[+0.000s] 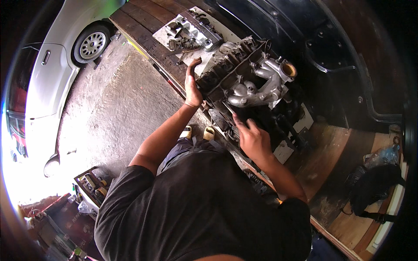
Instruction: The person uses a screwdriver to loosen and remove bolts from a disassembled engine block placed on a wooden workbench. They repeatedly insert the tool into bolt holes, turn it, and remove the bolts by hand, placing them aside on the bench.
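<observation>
Hands are working on the engine [244, 93], which is lying on the truck bed [143, 30]. Left hand [192, 85] is gripping its near end, apparently steadying it; right hand [252, 137], fingers loosely curled, is pointing into its side. Next move probably needs a firm brace.

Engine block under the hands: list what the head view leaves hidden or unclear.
- Left hand: its fingertips curl over the engine block, so what they touch is hidden.
- Right hand: its own back covers the grip; whether the fingers hold anything cannot be told.
- Block's lower side: lost in shadow.
- Small parts on the white sheet: too small to identify.
- Open toolbox: contents too small and dim.
</observation>
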Action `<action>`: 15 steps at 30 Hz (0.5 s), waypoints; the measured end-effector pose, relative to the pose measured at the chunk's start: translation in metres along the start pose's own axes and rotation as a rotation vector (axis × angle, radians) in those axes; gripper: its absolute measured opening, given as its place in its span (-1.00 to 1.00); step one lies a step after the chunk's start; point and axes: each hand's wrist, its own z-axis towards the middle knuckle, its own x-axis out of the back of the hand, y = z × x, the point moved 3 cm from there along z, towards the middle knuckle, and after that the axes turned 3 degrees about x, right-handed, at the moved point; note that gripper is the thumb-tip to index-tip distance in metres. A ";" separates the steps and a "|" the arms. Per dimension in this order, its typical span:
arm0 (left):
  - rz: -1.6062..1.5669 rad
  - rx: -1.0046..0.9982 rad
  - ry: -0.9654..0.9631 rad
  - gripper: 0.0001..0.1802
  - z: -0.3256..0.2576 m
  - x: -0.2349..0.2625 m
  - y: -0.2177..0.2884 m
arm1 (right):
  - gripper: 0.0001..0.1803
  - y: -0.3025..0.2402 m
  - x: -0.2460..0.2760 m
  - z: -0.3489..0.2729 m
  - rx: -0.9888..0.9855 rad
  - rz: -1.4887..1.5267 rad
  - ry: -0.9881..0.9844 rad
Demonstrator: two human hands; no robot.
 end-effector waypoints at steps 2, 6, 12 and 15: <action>0.016 -0.025 -0.020 -0.17 0.002 -0.001 0.005 | -0.44 -0.002 0.001 -0.002 -0.013 0.039 0.118; 0.036 -0.016 -0.030 -0.21 0.003 -0.002 0.010 | -0.37 -0.013 -0.008 0.014 -0.064 0.094 0.163; 0.078 -0.022 -0.025 -0.25 0.004 -0.002 0.012 | -0.40 -0.009 -0.035 -0.012 -0.111 0.063 0.233; 0.094 -0.034 -0.023 -0.27 0.004 -0.004 0.015 | -0.42 -0.009 -0.029 -0.012 -0.114 0.082 0.224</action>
